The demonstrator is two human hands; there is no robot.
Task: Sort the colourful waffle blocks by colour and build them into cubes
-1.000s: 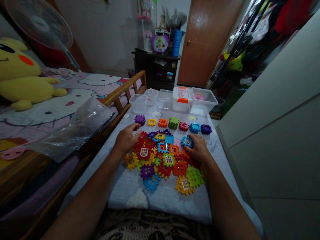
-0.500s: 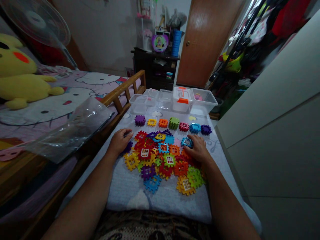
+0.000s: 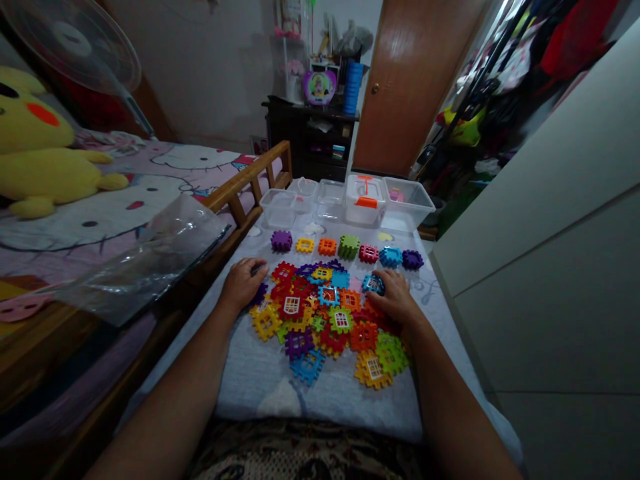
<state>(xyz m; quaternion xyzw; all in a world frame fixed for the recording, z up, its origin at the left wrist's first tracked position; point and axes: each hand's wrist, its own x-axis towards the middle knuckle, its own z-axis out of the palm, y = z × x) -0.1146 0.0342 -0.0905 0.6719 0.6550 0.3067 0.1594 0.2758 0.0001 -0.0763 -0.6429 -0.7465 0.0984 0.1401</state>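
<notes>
A heap of colourful interlocking plastic building pieces (image 3: 320, 320), some with white window frames, lies on a pale quilted mat (image 3: 280, 400). My right hand (image 3: 395, 297) rests at the heap's upper right, its fingers shut on a blue window piece (image 3: 373, 285). At the left edge of the heap sits my left hand (image 3: 243, 285), fingers curled, with a dark bit showing at the fingertips that I cannot identify. A purple piece (image 3: 259, 294) lies against it. Above the heap runs a row of several single pieces (image 3: 349, 247).
Clear plastic boxes (image 3: 279, 208) and a white box with an orange latch (image 3: 365, 199) stand along the mat's far edge. A wooden bed rail (image 3: 240, 180) and a clear plastic bag (image 3: 155, 260) are to the left, and a pale wardrobe panel (image 3: 540, 267) to the right.
My left hand has moved left off the heap to its edge and curled. My right hand stays on the blue piece.
</notes>
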